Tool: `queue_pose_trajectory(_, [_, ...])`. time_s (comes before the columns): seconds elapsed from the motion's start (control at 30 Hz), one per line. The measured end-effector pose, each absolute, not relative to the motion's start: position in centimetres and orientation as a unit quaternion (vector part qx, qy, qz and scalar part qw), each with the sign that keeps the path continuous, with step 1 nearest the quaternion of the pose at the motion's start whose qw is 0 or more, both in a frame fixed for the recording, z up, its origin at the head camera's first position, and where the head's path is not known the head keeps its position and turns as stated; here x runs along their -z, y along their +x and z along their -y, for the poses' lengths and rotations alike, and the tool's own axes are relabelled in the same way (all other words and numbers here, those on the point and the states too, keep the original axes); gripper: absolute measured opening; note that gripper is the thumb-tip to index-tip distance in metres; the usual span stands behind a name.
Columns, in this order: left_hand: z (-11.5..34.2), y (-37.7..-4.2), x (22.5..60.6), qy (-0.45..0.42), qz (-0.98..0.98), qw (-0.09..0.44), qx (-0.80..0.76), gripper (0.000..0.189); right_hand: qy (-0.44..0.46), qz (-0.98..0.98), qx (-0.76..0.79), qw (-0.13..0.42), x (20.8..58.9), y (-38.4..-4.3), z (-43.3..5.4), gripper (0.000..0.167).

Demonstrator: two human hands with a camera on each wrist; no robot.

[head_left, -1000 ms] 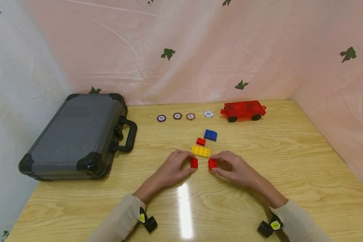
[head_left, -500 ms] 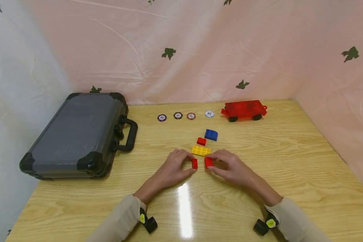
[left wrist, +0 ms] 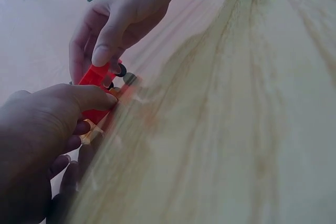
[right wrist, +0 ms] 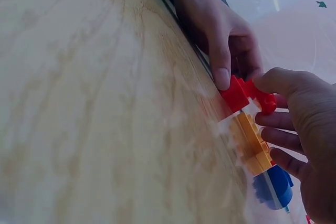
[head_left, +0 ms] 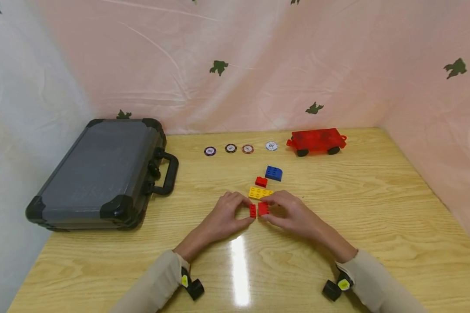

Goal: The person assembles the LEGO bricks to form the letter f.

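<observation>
My left hand [head_left: 225,216] pinches a small red toy brick [head_left: 252,211] between thumb and fingers, low over the table. My right hand [head_left: 295,216] pinches a second red brick [head_left: 263,208], its studs pointing sideways in the right wrist view. Only a narrow gap parts the two bricks in the head view. Right behind them lies a yellow brick [head_left: 255,192], overlapped at its right end by the right hand's fingers. Beyond that are a small red brick [head_left: 260,181] and a blue brick [head_left: 273,173] with one rounded corner.
A grey case [head_left: 98,169] with black corners stands at the left, its handle [head_left: 171,176] facing inward. Several poker chips, among them a white one [head_left: 271,145], lie in a row at the back. A red toy wagon [head_left: 317,141] stands at the back right, before the cloth wall [head_left: 258,78].
My right hand has moved left with its red brick, turning it so the studs face sideways. My left hand stays almost in place, its brick tilted a little.
</observation>
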State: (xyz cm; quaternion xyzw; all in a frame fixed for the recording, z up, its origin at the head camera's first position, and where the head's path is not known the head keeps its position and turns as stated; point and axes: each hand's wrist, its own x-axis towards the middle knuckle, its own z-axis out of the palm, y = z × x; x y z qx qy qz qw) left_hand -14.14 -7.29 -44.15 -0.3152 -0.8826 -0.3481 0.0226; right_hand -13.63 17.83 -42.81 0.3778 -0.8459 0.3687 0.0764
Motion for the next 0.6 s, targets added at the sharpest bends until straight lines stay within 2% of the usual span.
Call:
queue_pose_trajectory(0.4, [7.4, -14.2, 44.2, -0.309, 0.879, 0.008, 0.362, 0.033, 0.359, 0.854, -0.372, 0.061, 43.0, -13.8, -16.8, 0.043])
queue_pose_trajectory(0.6, [7.5, -14.3, 44.3, -0.31, 0.877, 0.001, 0.367, 0.032, 0.363, 0.846, -0.383, 0.081, 43.1, -14.0, -16.2, 0.04])
